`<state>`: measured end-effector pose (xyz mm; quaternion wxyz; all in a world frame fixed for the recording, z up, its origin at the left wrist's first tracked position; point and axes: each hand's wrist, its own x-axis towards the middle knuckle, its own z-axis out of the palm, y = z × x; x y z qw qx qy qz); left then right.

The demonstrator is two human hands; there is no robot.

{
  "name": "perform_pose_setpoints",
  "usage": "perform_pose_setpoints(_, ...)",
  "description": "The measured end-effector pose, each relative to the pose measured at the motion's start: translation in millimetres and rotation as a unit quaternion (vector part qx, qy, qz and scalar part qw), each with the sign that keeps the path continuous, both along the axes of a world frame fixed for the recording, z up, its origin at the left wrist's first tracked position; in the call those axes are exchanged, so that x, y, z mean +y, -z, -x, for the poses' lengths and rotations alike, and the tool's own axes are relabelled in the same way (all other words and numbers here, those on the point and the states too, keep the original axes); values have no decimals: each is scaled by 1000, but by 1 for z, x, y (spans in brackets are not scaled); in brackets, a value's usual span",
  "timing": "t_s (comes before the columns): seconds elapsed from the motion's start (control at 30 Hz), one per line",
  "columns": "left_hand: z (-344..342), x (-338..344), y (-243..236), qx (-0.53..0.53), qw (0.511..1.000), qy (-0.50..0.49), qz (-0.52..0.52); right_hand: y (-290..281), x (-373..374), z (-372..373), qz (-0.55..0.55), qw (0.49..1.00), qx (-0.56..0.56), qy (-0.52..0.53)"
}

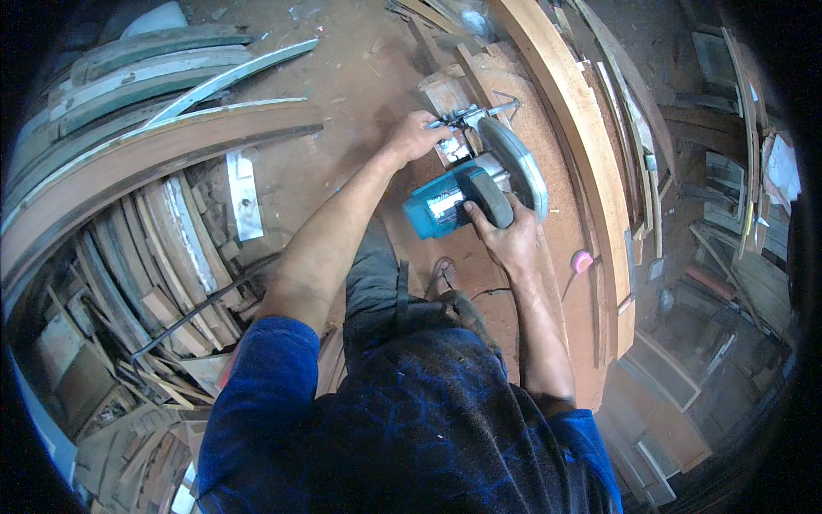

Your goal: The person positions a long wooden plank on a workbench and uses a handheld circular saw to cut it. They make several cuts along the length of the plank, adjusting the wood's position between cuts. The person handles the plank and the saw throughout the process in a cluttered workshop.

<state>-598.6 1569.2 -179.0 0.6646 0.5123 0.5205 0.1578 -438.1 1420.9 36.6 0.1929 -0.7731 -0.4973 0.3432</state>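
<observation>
A teal circular saw [454, 202] with a rounded metal blade guard [519, 163] rests over a sawdust-covered wooden board [548, 218]. My right hand [512, 233] is wrapped round the saw's black rear handle. At the saw's front, my left hand [414, 137] is closed, its fingertips at the metal bar [475, 113] that runs across there. My left fingers partly hide what they grip on the bar. The blade is out of sight under the guard.
A long thick timber [591, 154] runs along the board's right side. On the board lies a small pink round object [581, 261]. A dark cord [495, 291] trails below the saw. Stacked planks [163, 248] fill the left, and a sandalled foot [443, 276] stands beneath the saw.
</observation>
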Motion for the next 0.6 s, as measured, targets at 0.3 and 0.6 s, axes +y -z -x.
perform_pose_setpoints(0.3, -10, -42, -137, -94, 979, -126, -127, -80, -65, -43, -116, 991, 55, 22)
perform_pose_setpoints(0.6, -76, -320, -203, -62, 985, -157, -46, -172, -294, -189, -146, 981, 126, 33)
